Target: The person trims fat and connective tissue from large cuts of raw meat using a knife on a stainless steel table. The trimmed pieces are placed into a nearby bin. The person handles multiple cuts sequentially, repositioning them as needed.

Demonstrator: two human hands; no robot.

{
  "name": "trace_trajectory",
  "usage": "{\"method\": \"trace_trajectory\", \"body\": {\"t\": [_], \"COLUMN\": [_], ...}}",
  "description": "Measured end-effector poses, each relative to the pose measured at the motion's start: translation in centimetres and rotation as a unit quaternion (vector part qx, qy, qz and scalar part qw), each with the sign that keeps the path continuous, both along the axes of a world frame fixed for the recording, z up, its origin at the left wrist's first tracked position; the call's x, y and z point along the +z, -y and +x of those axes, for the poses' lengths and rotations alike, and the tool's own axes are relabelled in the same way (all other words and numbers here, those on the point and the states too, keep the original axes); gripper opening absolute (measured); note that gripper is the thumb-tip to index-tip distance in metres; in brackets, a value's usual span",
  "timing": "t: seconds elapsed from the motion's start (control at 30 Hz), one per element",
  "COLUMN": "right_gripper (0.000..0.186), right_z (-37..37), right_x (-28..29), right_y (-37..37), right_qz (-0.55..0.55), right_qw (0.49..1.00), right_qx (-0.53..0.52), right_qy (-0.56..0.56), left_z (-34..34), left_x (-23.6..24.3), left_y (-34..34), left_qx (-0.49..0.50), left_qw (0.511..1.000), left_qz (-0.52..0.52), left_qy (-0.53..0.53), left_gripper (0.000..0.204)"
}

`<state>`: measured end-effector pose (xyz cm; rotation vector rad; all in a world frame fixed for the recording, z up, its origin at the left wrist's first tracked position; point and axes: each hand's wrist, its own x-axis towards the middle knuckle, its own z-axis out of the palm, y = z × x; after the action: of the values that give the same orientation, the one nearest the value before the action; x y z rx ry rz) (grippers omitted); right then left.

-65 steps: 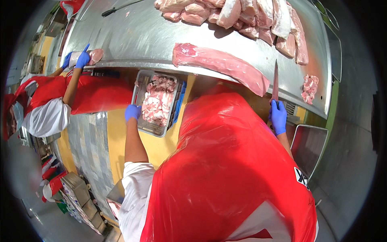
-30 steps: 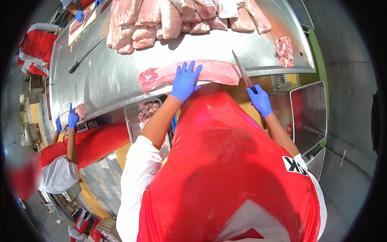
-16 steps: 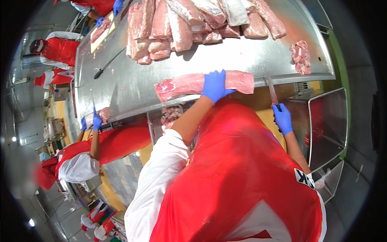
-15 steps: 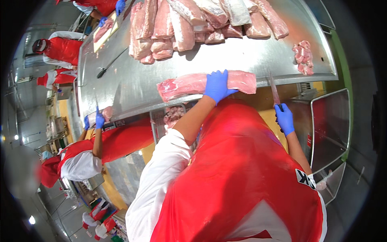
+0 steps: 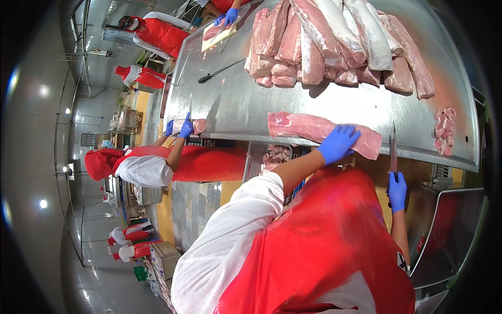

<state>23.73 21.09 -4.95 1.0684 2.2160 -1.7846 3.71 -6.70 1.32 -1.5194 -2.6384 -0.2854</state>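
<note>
- One long pink strip of meat is laid along the lower edge of the table, right of the frame's centre, its right end seemingly reaching past that edge.
- Near that end it is covered by the left hand, palm down, fingers extended; whether it is gripped or merely pressed cannot be told.
- A knife is held in the right hand, fingers closed around the dark handle, its narrow blade pointed up the frame, just beside the meat but apart.
- The gloved left fingers could be nicked if the blade were swung leftward.
- The meat could be slid off by a hard pull, since its surface looks moist and the metal smooth.
- Thick, blunt-ended slabs, some coated in white fat, are piled at upper right; ragged scraps are heaped at far right.
</note>
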Motion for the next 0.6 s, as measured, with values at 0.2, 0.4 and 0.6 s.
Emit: {"method": "trace_trajectory", "body": {"t": [0.2, 0.4, 0.6], "right_gripper": [0.020, 0.019, 0.032], "right_z": [1.3, 3.2, 5.2], "right_x": [-0.4, 0.1, 1.0], "right_y": [-0.2, 0.3, -1.5], "right_qz": [-0.017, -0.076, 0.118], "right_qw": [1.000, 0.992, 0.979], "right_qx": [-0.005, -0.005, 0.166], "right_qy": [0.003, -0.099, -0.019], "left_z": [2.3, 4.6, 9.7], "left_x": [-0.7, -3.1, -5.0], "left_y": [-0.9, -0.1, 3.5], "left_qx": [-0.038, -0.039, 0.138], "left_qw": [0.996, 0.986, 0.924], "left_qz": [-0.065, -0.022, 0.050], "left_qy": [0.054, 0.162, 0.354], "left_gripper": [0.023, 0.017, 0.022]}}
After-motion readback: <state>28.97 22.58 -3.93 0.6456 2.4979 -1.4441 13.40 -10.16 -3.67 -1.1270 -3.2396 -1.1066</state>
